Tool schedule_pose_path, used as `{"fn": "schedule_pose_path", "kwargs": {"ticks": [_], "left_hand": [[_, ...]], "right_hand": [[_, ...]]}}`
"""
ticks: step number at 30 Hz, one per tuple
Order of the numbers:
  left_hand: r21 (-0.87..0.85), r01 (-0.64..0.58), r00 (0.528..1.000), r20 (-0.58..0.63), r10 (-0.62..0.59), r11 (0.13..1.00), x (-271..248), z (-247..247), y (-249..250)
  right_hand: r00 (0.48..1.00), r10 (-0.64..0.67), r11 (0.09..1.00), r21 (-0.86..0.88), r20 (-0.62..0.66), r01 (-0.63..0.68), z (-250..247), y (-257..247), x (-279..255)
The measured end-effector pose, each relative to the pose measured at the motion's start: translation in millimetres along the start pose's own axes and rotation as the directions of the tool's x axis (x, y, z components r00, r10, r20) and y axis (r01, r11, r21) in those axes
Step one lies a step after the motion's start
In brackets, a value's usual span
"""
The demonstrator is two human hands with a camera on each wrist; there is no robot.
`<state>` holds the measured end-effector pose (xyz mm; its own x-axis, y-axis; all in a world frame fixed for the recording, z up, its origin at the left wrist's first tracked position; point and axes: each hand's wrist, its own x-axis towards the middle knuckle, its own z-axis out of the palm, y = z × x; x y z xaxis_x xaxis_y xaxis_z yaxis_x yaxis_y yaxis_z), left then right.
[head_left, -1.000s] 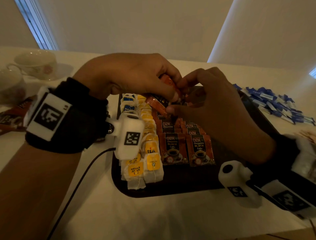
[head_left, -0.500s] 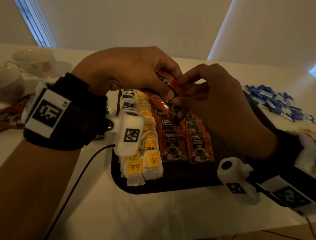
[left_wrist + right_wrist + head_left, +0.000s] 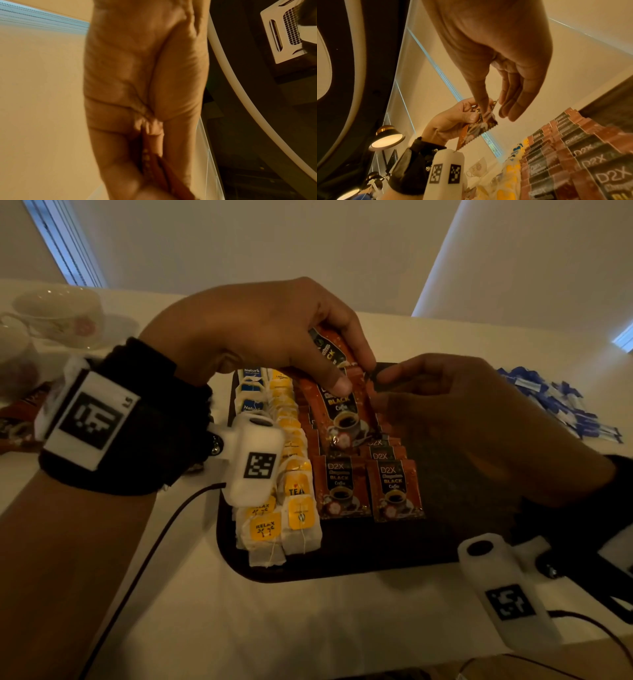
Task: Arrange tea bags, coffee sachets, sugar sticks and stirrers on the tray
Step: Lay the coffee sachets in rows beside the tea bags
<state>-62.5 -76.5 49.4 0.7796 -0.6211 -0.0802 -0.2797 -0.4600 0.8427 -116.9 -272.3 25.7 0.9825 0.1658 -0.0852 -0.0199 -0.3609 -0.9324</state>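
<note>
Head view shows a few coffee sachets (image 3: 337,405) lifted above the dark tray (image 3: 342,559), pinched between the thumb and fingers of the left hand (image 3: 260,330). Its grip is clamped on their upper part. The right hand (image 3: 455,412) meets them from the other side, thumb and fingertips nipping the right edge of one sachet; the right wrist view shows that thumb on the sachet with the other fingers loosely extended beside it. Below, on the tray, more coffee sachets (image 3: 370,487) lie in two overlapping columns, with tea bags (image 3: 291,501) in rows just to their left. On the white table (image 3: 308,628), blue sugar sticks (image 3: 555,402) lie piled right of the tray, and teacups (image 3: 61,316) stand far left.
</note>
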Motion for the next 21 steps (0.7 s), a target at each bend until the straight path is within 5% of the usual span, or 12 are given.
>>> {"fn": "schedule_pose_path", "kwargs": {"ticks": [8, 16, 21], "left_hand": [[-0.028, -0.037, 0.995, -0.092, 0.034, 0.999, -1.1, 2.2, 3.2], [-0.067, 0.008, 0.966, -0.257, -0.025, 0.998, -4.6, -11.4, -3.4], [-0.076, 0.006, 0.964, -0.265, -0.027, 0.997, -3.7, -9.3, -1.3]], "right_hand": [[1.0, 0.024, 1.0, 0.013, 0.003, -0.024, -9.2, 5.6, -8.7], [0.913, 0.384, 0.9, -0.277, 0.137, -0.337, -18.1, 36.1, -23.7], [0.889, 0.41, 0.892, -0.291, 0.202, -0.345, -2.5, 39.7, -20.6]]}}
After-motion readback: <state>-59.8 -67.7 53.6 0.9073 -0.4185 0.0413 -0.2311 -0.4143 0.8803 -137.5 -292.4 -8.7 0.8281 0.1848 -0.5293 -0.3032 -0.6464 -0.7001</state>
